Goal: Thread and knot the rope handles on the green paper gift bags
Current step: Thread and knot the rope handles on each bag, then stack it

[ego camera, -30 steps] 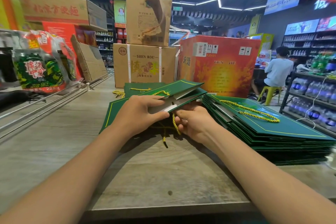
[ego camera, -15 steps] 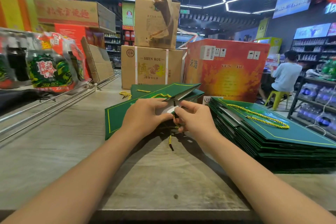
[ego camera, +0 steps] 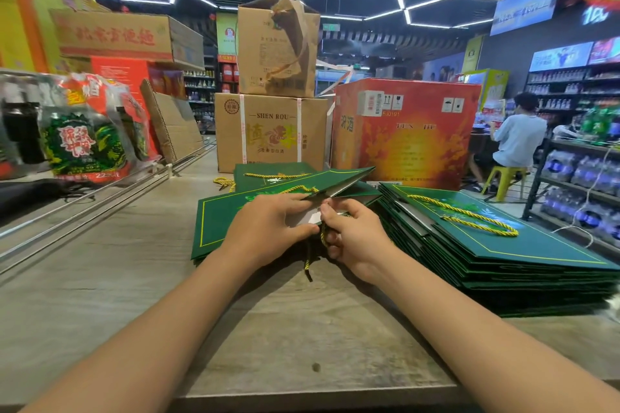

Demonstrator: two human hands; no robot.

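A flat green paper gift bag (ego camera: 221,221) with a gold border lies in front of me, its mouth gaping toward the right. My left hand (ego camera: 268,228) grips the bag's near edge at the mouth, thumb underneath. My right hand (ego camera: 352,238) pinches the yellow-green rope handle (ego camera: 323,238) just below the opening. The rope's loose end (ego camera: 307,266) dangles onto the table. Another loop of rope (ego camera: 302,190) lies on top of the bag. The point where the rope meets the bag is hidden by my fingers.
A tall stack of green bags (ego camera: 503,261) with rope handles lies to the right. More bags (ego camera: 268,174) lie behind. Cardboard boxes (ego camera: 271,131) and a red box (ego camera: 406,134) stand at the back. A wrapped bottle pack (ego camera: 84,141) sits left. A person (ego camera: 520,137) sits far right.
My right hand has moved up closer to the bag's mouth and to my left hand, taking up rope so that less of it hangs below. The bag has barely shifted.
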